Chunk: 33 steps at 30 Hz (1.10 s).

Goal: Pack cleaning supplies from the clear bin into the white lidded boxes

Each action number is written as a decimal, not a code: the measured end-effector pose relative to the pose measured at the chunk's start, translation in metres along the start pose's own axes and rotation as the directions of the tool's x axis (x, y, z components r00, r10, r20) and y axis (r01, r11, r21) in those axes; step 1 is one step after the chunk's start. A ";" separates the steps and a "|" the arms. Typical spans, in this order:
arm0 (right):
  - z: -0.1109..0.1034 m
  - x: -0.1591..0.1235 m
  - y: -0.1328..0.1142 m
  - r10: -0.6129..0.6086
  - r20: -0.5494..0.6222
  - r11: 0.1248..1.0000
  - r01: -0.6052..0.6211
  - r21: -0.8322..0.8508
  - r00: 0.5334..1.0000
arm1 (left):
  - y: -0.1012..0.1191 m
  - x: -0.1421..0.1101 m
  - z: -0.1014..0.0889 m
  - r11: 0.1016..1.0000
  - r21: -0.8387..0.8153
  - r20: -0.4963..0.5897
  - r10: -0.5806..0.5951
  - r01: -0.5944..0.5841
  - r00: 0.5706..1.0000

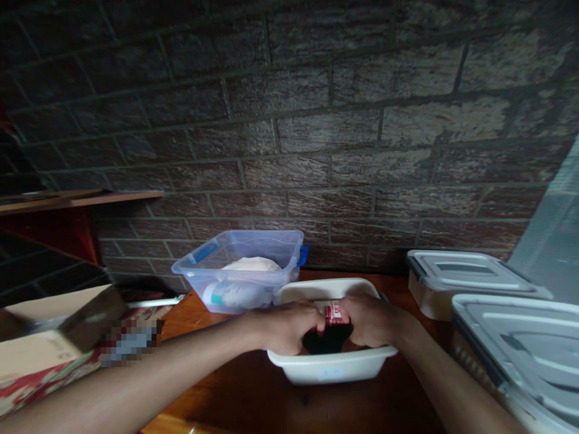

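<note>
A white rectangular plastic bin [332, 369] sits on the wooden table in front of me, and both my hands reach down into it. Between them is a dark package [328, 339] with a red-and-white label; its exact kind is not clear. My left hand [294, 325] curls around the left side of this package. At the opposite side, my right hand [368, 318] closes on it, with the fingertips partly hidden. The lower part of the package lies out of sight inside the bin.
Behind the bin to the left stands a clear bluish tub [244, 278] with white items inside. Two lidded storage boxes, a farther one [474, 271] and a nearer one [529, 343], are at right. An open cardboard box [58, 331] is at left, below a wooden shelf [81, 200]. A brick wall [307, 132] rises behind.
</note>
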State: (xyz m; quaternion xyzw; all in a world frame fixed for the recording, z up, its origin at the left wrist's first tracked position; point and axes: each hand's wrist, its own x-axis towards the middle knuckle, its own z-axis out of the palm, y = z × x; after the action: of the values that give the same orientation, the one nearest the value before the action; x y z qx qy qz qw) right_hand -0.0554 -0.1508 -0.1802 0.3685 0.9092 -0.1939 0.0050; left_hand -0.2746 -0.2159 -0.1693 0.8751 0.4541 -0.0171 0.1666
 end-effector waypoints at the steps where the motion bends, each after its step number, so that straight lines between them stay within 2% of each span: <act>1: 0.000 -0.001 0.000 -0.003 -0.001 1.000 0.003 -0.012 1.000 | -0.001 0.000 0.001 1.000 -0.002 0.004 -0.005 0.005 1.000; 6: 0.003 0.000 0.000 -0.026 0.019 0.999 0.026 -0.020 0.999 | 0.002 0.001 0.001 0.999 -0.018 0.020 -0.035 0.036 0.999; 11: 0.005 0.001 -0.009 0.003 -0.001 0.999 -0.003 -0.034 1.000 | 0.006 0.003 0.002 0.999 -0.033 0.062 -0.037 0.039 0.997; 19: 0.008 0.003 -0.006 -0.025 0.070 1.000 0.025 -0.005 0.997 | 0.000 0.007 0.008 0.996 -0.082 0.091 -0.020 0.028 0.996; 26: 0.006 0.002 -0.010 -0.020 0.064 0.999 0.022 -0.034 0.998 | -0.001 0.010 0.010 0.995 -0.096 0.095 -0.008 0.017 0.995; 30: 0.007 0.002 -0.007 -0.022 0.083 1.000 0.022 -0.006 0.996 | 0.004 0.007 0.005 0.995 -0.094 0.081 -0.039 0.046 0.996; 33: 0.007 0.000 -0.005 0.013 0.031 1.000 -0.013 -0.009 0.999 | 0.011 0.003 -0.007 0.994 -0.095 0.050 -0.045 0.049 0.998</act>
State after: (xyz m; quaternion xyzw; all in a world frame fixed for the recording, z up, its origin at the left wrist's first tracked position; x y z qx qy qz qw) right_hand -0.0601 -0.1565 -0.1855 0.3712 0.9074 -0.1957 0.0220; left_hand -0.2651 -0.2175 -0.1600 0.8545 0.4706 -0.0203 0.2189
